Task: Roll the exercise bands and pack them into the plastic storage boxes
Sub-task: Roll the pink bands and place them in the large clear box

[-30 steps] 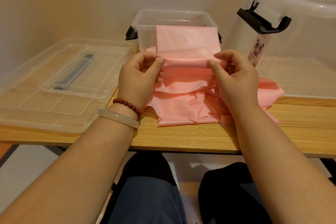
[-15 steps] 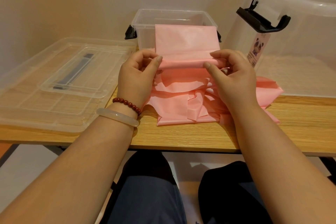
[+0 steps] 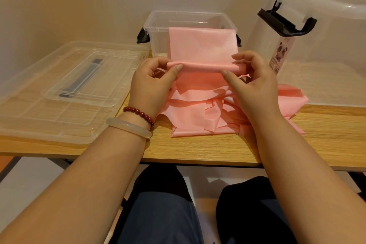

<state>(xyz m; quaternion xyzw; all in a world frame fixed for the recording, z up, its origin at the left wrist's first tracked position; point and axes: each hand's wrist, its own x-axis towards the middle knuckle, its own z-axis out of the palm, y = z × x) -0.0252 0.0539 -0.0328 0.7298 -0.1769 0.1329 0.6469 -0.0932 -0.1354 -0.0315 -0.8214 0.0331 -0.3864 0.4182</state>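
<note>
A pink exercise band (image 3: 202,47) hangs over the front rim of a small clear storage box (image 3: 158,31) at the back of the table. Its near end is a thin roll held between both hands. My left hand (image 3: 152,83) pinches the roll's left end with thumb and fingers. My right hand (image 3: 251,81) pinches the right end the same way. Below the roll, loose pink bands (image 3: 194,113) lie in a crumpled pile on the wooden table (image 3: 198,148).
A large clear lid (image 3: 65,89) with a grey handle lies flat at the left. A large clear box (image 3: 326,45) with a black latch and a panda label stands at the right. Pink band spills toward its base. My knees show under the table edge.
The roll has tightened and grown slightly as my fingers turned it away from me. Both hands stay at the roll's ends.
</note>
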